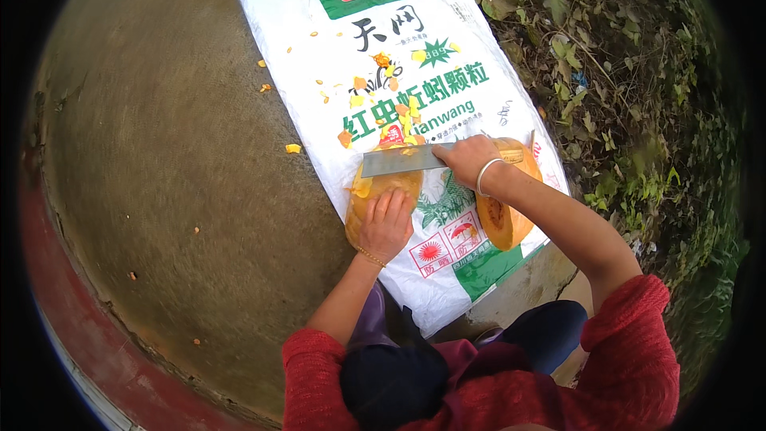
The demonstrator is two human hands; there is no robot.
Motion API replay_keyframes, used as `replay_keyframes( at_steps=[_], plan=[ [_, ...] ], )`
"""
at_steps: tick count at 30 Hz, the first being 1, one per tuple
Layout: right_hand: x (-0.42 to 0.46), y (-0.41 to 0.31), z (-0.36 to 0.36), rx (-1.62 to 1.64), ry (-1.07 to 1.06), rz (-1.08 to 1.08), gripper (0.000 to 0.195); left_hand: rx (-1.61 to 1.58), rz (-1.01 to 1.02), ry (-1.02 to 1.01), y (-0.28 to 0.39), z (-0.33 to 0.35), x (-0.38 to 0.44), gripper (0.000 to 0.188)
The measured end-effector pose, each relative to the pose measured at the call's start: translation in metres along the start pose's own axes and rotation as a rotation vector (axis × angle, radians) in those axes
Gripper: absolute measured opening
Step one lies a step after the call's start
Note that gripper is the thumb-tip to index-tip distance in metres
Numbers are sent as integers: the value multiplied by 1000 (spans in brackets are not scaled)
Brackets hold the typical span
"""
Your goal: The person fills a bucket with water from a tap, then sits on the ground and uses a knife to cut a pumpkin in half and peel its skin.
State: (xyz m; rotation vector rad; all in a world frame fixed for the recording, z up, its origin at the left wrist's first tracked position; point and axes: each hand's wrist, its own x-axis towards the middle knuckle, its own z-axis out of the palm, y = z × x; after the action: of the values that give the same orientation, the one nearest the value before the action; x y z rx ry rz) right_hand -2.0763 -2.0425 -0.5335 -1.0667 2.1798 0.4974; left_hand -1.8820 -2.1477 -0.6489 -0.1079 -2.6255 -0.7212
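A large orange pumpkin piece (359,212) lies on a white and green printed woven sack (323,126). My left hand (388,221) rests on top of it with the fingers together, pressing on its near part. In my right hand (473,158) is a cleaver (401,160), its wide metal blade lying across the far end of the piece. Under my right forearm sits another pumpkin piece (508,227), with its hollow cut side showing. Yellow peel scraps (413,111) are strewn over the sack beyond the blade. The cleaver's handle is mostly hidden by my right hand.
Concrete ground (179,131) stretches along the left, with a few small scraps on it. A red-painted edge (90,341) curves round the lower left. Leafy plants (598,72) border the sack on the right. My bent knees are close to its near edge.
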Motion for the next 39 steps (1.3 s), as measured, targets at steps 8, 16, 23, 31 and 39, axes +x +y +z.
replay_keyframes(
  at_steps=[8,16,23,31,39],
  plan=[
    [3,0,-19,-56,-85,-74,17,16,-22,19,-1,0,-3,34],
    [9,-12,0,50,-38,2,17,45,-21,22,0,1,3,29],
    [13,-17,-1,83,-56,27,18,46,-32,-23,1,7,-4,37],
    [34,-4,8,584,-10,314,26,67,7,1,1,5,1,43],
    [-37,-20,40,395,74,235,29,57,5,-12,0,8,-10,44]
  ],
)
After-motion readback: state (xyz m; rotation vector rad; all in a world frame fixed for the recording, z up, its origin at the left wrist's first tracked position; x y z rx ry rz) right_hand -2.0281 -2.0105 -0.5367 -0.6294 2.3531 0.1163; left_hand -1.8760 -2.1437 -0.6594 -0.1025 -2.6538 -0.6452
